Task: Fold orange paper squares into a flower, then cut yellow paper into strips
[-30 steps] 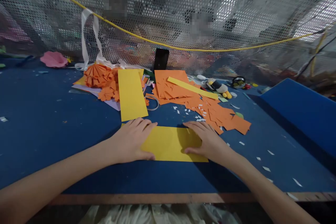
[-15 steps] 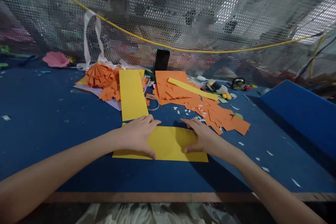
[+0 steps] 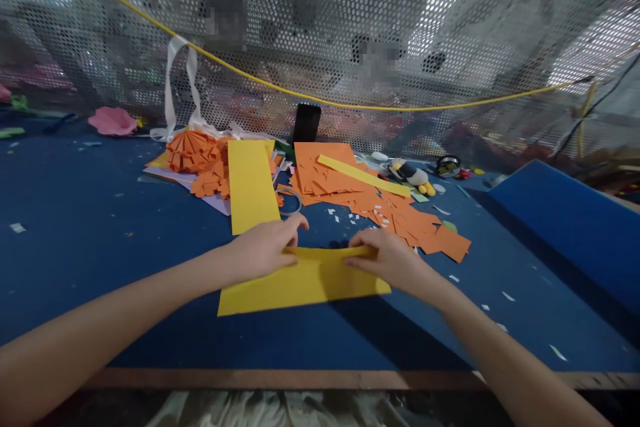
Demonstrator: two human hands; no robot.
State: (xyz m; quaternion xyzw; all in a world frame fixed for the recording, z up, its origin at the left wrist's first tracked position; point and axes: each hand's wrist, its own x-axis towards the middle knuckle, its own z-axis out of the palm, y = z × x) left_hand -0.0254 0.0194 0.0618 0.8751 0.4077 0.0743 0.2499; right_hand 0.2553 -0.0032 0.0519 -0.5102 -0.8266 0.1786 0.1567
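Note:
A yellow paper rectangle [image 3: 300, 283] lies in front of me on the blue table [image 3: 90, 240]. Its far long edge is lifted off the table. My left hand [image 3: 263, 248] pinches that raised edge near its middle with thumb and fingers. My right hand [image 3: 387, 257] grips the same edge further right. The near edge of the sheet still rests on the table.
A second yellow strip [image 3: 251, 183] lies just beyond, beside folded orange paper fans [image 3: 193, 150]. Orange paper scraps [image 3: 395, 210] and a thin yellow strip [image 3: 363, 175] spread to the right. A black phone [image 3: 306, 123] leans on the perforated mesh screen. A raised blue block [image 3: 570, 230] sits at right.
Both hands went from pressing flat on the yellow sheet to pinching its far edge, which has come up off the table. The sheet has turned slightly.

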